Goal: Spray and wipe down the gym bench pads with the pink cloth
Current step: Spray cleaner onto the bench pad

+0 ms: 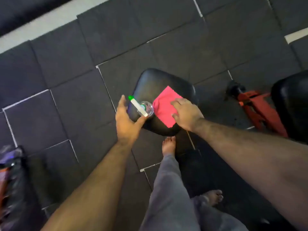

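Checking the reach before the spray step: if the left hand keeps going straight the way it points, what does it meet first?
Most likely the spray bottle standing on the bench pad: the open left hand already flanks it, thumb near its side. Height is unclear from above.

Gym: rubber floor tiles (70,114), bench pad (160,84)

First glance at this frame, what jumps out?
The pink cloth stands out most, lying flat on the black bench pad at centre, with the right hand resting on its near edge. Just left of it a clear spray bottle with a white and green nozzle stands on the pad, and the open left hand is at it, thumb by its base. An orange-red frame lies on the dark floor at right.
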`<state>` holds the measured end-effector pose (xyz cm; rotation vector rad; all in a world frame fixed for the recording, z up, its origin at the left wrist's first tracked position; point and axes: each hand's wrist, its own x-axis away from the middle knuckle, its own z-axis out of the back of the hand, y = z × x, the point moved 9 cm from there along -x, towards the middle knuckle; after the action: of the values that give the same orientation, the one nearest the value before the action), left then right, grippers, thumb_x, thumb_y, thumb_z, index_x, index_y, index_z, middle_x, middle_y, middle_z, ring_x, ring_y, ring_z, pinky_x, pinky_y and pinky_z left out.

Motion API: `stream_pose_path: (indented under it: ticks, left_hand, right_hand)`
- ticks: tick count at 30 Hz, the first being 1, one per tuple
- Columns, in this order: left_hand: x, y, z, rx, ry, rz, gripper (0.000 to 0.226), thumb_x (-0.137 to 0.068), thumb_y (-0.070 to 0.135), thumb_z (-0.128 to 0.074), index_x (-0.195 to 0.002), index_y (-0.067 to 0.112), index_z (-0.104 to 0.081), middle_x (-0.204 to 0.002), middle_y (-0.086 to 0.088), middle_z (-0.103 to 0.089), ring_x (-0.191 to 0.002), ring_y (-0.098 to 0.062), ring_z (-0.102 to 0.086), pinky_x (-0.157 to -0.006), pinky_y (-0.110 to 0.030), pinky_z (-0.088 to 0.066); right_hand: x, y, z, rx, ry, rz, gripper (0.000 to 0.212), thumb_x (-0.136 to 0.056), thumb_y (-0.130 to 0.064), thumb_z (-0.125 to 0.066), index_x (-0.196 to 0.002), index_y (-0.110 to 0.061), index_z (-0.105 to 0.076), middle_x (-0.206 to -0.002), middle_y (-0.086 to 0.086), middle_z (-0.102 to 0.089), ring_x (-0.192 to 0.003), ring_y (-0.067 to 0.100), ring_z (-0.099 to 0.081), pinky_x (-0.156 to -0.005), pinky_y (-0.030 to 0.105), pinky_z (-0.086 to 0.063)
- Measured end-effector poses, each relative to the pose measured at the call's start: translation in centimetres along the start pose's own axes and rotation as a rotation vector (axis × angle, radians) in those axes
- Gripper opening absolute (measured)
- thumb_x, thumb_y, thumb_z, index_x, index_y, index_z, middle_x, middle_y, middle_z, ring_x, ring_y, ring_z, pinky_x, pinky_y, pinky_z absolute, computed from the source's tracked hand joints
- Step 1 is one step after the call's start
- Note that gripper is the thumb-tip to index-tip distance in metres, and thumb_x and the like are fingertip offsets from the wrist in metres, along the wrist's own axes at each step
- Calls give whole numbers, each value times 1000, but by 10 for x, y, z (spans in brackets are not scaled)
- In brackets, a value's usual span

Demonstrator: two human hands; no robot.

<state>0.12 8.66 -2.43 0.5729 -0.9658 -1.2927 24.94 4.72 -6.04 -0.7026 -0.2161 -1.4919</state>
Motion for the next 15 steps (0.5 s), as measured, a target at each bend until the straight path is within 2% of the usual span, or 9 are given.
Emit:
stream_pose_path:
  ticks: [2, 4, 6, 7, 9, 11, 13, 14, 15]
  left_hand:
    - [-20, -2, -13, 40, -60, -57, 113, -82, 29, -95, -173, 17, -29, -174, 4, -42, -159, -15, -43, -130, -47, -39]
    - [-38, 4, -28, 1, -118, -125, 101, -91, 29, -88, -172, 18, -29, -170, 26, -40, -156, -13, -46, -127, -40, -43]
    - [-46, 3, -37, 16, -101, -143, 87, -92, 17, -80, -167, 14, -36, -160, 28, -46, -143, -25, -60, -119, -48, -51]
    - [-49, 3, -39, 30, -77, -151, 82, -89, 11, -77, -163, 12, -40, -155, 25, -49, -136, -26, -65, -114, -52, -54]
    - [-53, 6, -41, 52, -53, -148, 77, -88, 6, -74, -158, 10, -43, -150, 25, -49, -120, -18, -71, -106, -48, -59]
    - [-53, 8, -45, 53, -50, -140, 72, -94, 12, -72, -159, 10, -40, -153, 25, -46, -111, -17, -74, -105, -49, -59]
    - [-50, 16, -50, 13, -79, -146, 71, -102, 25, -69, -164, 12, -36, -158, 26, -44, -118, -27, -73, -111, -54, -55]
    - [-48, 22, -52, -8, -102, -148, 71, -105, 31, -68, -165, 15, -34, -157, 33, -44, -119, -23, -72, -113, -51, -53]
    - [-47, 30, -56, -23, -124, -160, 70, -107, 38, -67, -166, 17, -35, -153, 38, -47, -119, -12, -70, -113, -46, -53]
  right_hand:
    - [-35, -9, -4, 117, -6, 43, 68, -106, -28, -56, -168, -21, -27, -176, 6, -26, -163, 27, -23, -121, 51, -40]
    - [-64, -16, -12, 237, -72, 97, 84, -102, -14, -57, -171, -23, -11, -181, 2, -10, -166, 26, -10, -123, 57, -36]
    - [-86, -22, -24, 330, -138, 130, 101, -96, -4, -62, -172, -25, 1, -182, 0, -2, -167, 28, -6, -123, 64, -32]
    - [-93, -24, -28, 366, -156, 142, 103, -95, -5, -65, -172, -25, 1, -181, 1, -6, -166, 30, -10, -122, 66, -32]
    - [-102, -30, -26, 438, -124, 175, 97, -94, -14, -71, -170, -23, -13, -169, 7, -32, -155, 33, -32, -118, 61, -36]
    - [-104, -36, -20, 483, -74, 221, 67, -96, -21, -68, -156, -20, -39, -145, 6, -57, -135, 32, -52, -113, 52, -39]
    - [-93, -36, -19, 479, -97, 261, 38, -100, -25, -63, -138, -21, -57, -132, 3, -65, -125, 30, -59, -108, 46, -43]
    - [-84, -33, -19, 418, -113, 252, 35, -100, -28, -64, -134, -22, -61, -131, 4, -65, -124, 30, -60, -105, 46, -46]
    - [-72, -26, -19, 326, -132, 229, 35, -99, -29, -65, -133, -20, -62, -132, 6, -63, -123, 32, -60, -102, 47, -50]
